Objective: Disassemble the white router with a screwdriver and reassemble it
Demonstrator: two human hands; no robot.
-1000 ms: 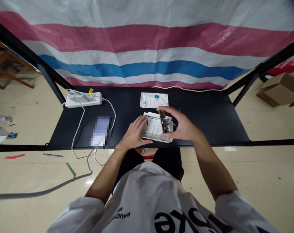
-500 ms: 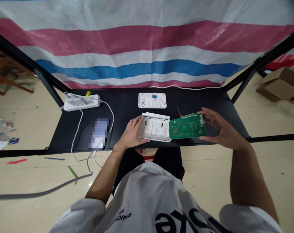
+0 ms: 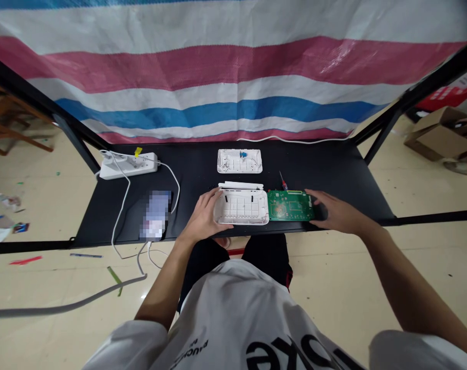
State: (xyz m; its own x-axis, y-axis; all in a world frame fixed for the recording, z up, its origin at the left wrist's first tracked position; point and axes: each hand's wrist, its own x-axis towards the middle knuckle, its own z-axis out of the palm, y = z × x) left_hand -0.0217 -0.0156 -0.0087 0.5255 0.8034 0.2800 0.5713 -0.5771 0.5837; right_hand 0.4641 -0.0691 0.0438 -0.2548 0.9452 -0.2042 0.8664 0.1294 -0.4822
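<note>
My left hand (image 3: 204,216) grips the left end of a white plastic casing (image 3: 243,207), its open inside facing up. Just right of the casing, close against its edge, a green circuit board (image 3: 292,206) lies nearly flat. My right hand (image 3: 329,209) holds that board by its right end, thumb at the near edge and fingers at the far one. A white bar-shaped part (image 3: 241,185) runs along the casing's far side. Farther back sits a second white shell (image 3: 239,161) with a small blue piece inside.
A screwdriver (image 3: 283,181) lies behind the board. On the left of the black table (image 3: 194,164) are a white power strip (image 3: 129,165), cables and a blurred phone (image 3: 155,213). A striped sheet (image 3: 237,67) hangs behind; cardboard boxes (image 3: 441,133) stand at the right.
The board has come down from a tilt to nearly flat beside the casing, with my right hand lower and farther left. The casing, with my left hand on it, has shifted slightly left.
</note>
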